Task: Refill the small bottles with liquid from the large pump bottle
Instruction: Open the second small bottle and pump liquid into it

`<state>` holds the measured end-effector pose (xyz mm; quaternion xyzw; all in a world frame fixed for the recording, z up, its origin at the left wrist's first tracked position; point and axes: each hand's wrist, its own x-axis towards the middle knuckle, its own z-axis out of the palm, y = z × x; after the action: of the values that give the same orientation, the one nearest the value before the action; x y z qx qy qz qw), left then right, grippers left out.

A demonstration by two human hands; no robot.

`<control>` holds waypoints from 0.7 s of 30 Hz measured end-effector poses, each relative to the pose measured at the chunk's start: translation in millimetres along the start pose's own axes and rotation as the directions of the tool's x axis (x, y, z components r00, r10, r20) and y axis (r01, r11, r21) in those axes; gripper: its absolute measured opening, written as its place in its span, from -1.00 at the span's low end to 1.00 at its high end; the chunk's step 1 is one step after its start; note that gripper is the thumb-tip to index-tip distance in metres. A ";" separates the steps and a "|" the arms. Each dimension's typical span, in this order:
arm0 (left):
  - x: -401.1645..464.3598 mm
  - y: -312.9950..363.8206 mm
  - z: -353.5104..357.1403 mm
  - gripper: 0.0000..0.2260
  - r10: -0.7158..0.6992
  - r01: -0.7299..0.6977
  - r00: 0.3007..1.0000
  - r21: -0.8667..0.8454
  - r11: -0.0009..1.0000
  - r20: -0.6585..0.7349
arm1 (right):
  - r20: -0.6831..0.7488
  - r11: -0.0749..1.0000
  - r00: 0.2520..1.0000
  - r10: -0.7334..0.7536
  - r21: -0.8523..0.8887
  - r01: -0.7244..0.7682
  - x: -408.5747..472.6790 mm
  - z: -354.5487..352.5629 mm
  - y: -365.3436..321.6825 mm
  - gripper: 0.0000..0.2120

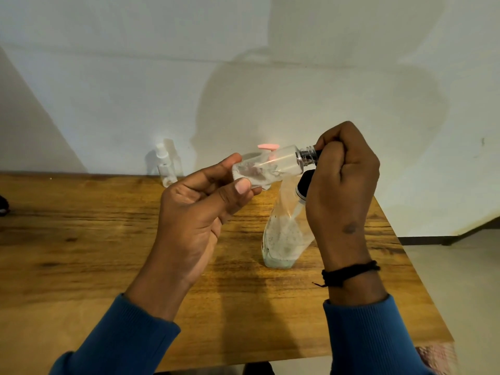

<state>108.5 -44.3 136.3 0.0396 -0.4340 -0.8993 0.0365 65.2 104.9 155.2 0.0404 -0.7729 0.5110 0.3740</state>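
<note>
I see the left hand holding a small clear bottle up over the wooden table, thumb and fingertips pinching its base end, bottle lying nearly sideways with the neck pointing right. The right hand is curled into a fist around the bottle's threaded neck end; something dark sits in that grip, I can't tell if it's the cap. A black thread band circles the right wrist, blue sleeves on both arms. Below the hands, the large clear bottle stands on the table, a little liquid at the bottom, its top partly hidden behind the right hand. A pink pump head shows behind the held bottle. More small bottles stand at the far edge by the wall
</note>
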 end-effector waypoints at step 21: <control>-1.6 -1.2 2.7 -0.61 0.000 0.000 1.000 -0.007 1.000 -0.009 | -0.002 0.999 1.000 0.022 0.040 -0.022 0.2 -0.3 -1.3 -0.80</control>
<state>109.8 -41.3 137.1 0.0436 -0.4308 -0.9006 0.0385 65.9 104.6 156.4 0.0385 -0.7625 0.5305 0.3684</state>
